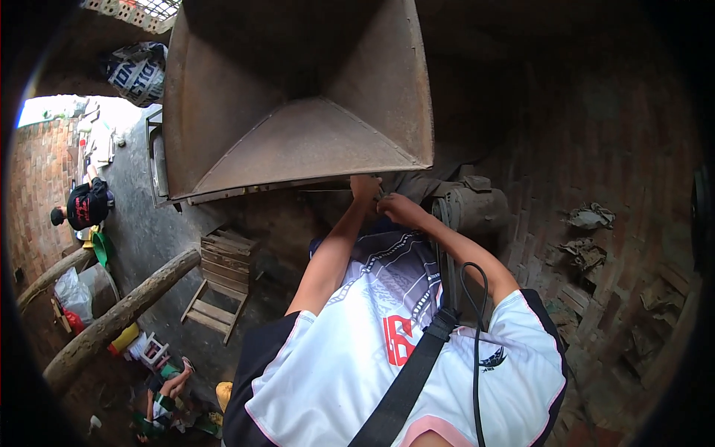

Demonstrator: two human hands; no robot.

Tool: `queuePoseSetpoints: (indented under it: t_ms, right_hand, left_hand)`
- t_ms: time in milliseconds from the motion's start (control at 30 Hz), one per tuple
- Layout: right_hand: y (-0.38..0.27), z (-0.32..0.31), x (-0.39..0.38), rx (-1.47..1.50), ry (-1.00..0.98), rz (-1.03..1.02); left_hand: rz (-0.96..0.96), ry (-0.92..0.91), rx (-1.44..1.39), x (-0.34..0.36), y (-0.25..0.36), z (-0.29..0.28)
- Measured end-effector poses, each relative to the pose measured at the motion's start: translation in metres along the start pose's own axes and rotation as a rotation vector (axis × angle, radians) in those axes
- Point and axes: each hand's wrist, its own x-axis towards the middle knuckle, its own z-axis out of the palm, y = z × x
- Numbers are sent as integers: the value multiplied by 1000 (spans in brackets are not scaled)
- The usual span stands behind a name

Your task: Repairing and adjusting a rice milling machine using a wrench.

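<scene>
A large rusty metal hopper (309, 145) with sloping sides stands in front of me. Just under its near rim, my left hand (364, 188) is closed, its fingertips partly hidden by the rim. Beside it, slightly nearer to me, my right hand (402, 211) has its fingers curled and pressed together. A small dark thing sits between the two hands, too small to name. Close to my right forearm is a dusty, rounded motor-like machine part (473, 208).
A wooden slatted chair (223, 279) stands left of me, near a slanting log post (123, 320). A person in black (88, 205) is at the far left, another person (164, 402) at lower left. A brick wall (566, 156) with rags is on the right.
</scene>
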Motion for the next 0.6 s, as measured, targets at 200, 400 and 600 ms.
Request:
queuePoseSetpoints:
  t_ms: [200,400,600]
  right_hand:
    - [26,-9,17,820,914,519]
    - [18,-20,70,564,1301,520]
    - [27,21,-40,32,820,5]
  left_hand:
    - [-387,-350,-1404,39,-19,28]
    - [-317,-392,-1536,48,-26,14]
    - [-23,455,-578,31,-94,-58]
